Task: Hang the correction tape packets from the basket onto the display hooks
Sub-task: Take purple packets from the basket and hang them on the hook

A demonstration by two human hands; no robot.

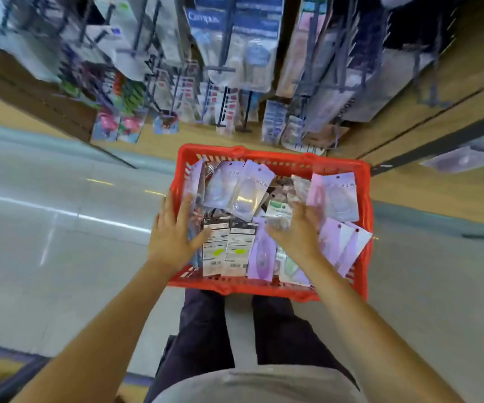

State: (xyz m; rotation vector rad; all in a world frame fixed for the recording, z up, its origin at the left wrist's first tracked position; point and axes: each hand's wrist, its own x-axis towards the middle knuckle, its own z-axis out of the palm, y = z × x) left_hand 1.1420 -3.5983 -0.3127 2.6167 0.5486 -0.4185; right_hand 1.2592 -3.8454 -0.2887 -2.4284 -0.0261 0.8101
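Two bare hands reach down into a red plastic basket (270,289) set on the shop floor at the person's feet. Left hand (174,231), fingers spread and straight, lies flat over the packets by the basket's left wall and grips nothing. Right hand (299,228) is over the middle of the heap with fingers loosely bent above a green-labelled packet (277,212); motion blur makes it impossible to tell whether it has hold of anything. Correction tape packets (338,196), lilac cards under clear blisters, lie jumbled in the basket, some face down with their barcode backs up. They look light, thin and glossy, likely to slide over one another, and the card should flex while the blister resists a squeeze. Each has a small punched hole near its top edge; pinching the card just below that hole seems the best hold, leaving it free for a hook. Beyond the basket, the display hooks (220,68) project from the shelving, already hung with stationery.
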